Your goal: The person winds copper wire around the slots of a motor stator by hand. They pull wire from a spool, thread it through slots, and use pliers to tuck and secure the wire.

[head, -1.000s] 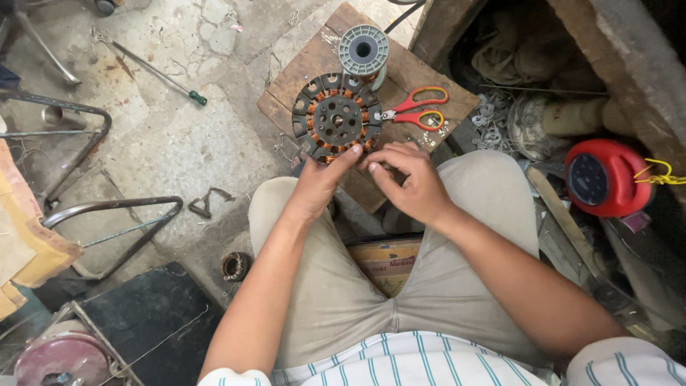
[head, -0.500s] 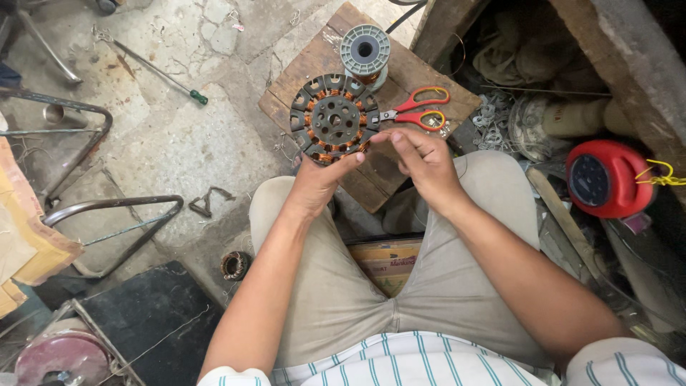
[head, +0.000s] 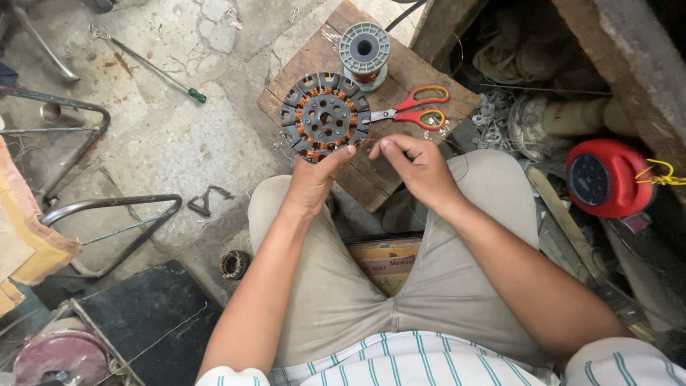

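Seated person working a wound motor stator (head: 324, 117) over a small wooden desk (head: 400, 71), seen from the head camera.

Largest to smallest: the cracked stone floor (head: 164, 136); the square wooden desk between the knees; a red round cable reel (head: 602, 177) well apart at the right; the dark, slotted stator with copper coils, lying on the desk's left part; a grey spool of wire (head: 364, 53) just beside it on the far side; red-handled scissors (head: 414, 109) to its right; a green-handled screwdriver (head: 153, 68) on the floor. The left hand (head: 314, 179) sits at the stator's near edge — fingers closed on the rim, thumb over the top. The right hand (head: 418, 168) hovers just right of the stator, fingertips pinched together — whether they hold a wire cannot be told.
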